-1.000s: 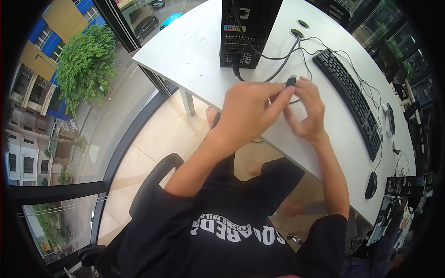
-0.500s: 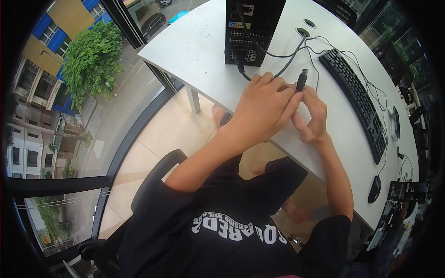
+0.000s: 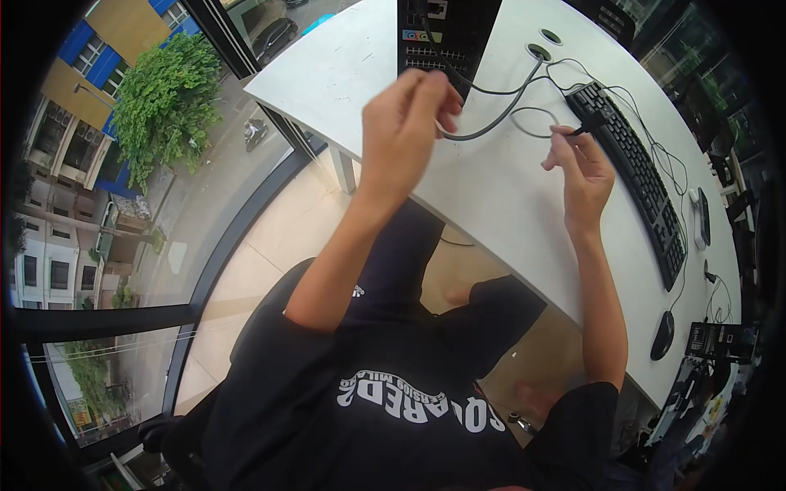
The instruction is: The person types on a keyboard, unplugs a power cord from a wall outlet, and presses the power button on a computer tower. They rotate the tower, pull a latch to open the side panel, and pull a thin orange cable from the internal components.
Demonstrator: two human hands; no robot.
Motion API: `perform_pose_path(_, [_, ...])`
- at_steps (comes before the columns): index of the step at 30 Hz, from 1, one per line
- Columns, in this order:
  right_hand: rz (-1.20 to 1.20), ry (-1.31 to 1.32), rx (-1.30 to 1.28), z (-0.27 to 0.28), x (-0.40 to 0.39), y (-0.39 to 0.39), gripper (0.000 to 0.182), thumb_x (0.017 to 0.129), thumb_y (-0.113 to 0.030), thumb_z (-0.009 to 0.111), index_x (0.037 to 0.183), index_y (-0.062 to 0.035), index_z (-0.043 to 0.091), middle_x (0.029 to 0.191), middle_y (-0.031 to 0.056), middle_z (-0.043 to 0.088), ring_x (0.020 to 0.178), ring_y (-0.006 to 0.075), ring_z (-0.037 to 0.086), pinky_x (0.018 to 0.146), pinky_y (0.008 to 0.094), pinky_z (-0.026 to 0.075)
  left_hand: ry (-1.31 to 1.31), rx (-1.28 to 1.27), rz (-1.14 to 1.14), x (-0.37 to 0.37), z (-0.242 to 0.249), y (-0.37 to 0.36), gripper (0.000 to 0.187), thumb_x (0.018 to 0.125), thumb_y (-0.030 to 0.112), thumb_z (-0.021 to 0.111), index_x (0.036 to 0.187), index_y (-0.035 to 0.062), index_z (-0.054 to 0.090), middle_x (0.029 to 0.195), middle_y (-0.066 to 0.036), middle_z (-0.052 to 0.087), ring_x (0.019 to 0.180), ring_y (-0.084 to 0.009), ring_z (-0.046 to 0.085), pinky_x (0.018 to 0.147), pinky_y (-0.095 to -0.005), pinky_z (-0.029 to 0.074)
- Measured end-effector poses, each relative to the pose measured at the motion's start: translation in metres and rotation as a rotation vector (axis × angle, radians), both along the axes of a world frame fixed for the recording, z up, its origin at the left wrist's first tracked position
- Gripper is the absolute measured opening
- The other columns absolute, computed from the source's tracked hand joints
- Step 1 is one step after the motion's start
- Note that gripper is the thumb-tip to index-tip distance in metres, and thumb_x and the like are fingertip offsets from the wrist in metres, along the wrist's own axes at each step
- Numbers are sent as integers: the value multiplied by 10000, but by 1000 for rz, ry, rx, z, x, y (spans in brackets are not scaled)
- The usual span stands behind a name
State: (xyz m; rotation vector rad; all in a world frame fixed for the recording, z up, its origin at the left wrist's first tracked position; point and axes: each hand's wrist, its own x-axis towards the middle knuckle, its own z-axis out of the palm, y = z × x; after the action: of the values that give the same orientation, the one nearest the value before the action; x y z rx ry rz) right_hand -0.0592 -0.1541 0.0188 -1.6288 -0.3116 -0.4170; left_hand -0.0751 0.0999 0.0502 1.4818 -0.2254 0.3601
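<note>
My right hand (image 3: 583,176) pinches a USB cable between thumb and fingertips, its black plug (image 3: 593,123) pointing up and right across the keyboard's upper end. A thin loop of cable curves leftward from those fingers over the desk. My left hand (image 3: 407,123) is raised in front of the lower back of a black computer tower (image 3: 446,41), its fingers curled and slightly blurred. The thick black power cable (image 3: 491,129) runs out beside its fingertips; whether they grip it I cannot tell. The hand hides the tower's lower left part and the power socket.
On the white desk (image 3: 483,184) lie a black keyboard (image 3: 634,180) and a black mouse (image 3: 662,335). Cables pass through a round desk hole (image 3: 538,52) behind. A small white-and-black device (image 3: 700,217) stands at the right. A glass window wall (image 3: 246,213) is at the left.
My hands, together at the USB plug before, have parted. The left moved up and left to the tower's back; the right carried the USB cable slightly right, toward the keyboard.
</note>
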Motion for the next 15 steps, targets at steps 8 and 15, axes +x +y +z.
perform_pose_path(8, [-69,133,-5,-3,6,-3,224,992,-153,733,1099,44,734,829,64,690,657,116,628,649,254,505,-31,-145,-42,35,44,16,453,1099,398,540,1067,-28,693,976,-107,708,813,-180,671,720,-279,513])
perform_pose_path(15, [-101,154,-17,-5,11,-12,233,1000,-219,731,1019,13,750,773,35,692,628,89,620,610,244,501,8,-253,-120,34,45,13,336,1048,347,601,845,79,591,752,-47,597,763,-193,653,695,-316,474])
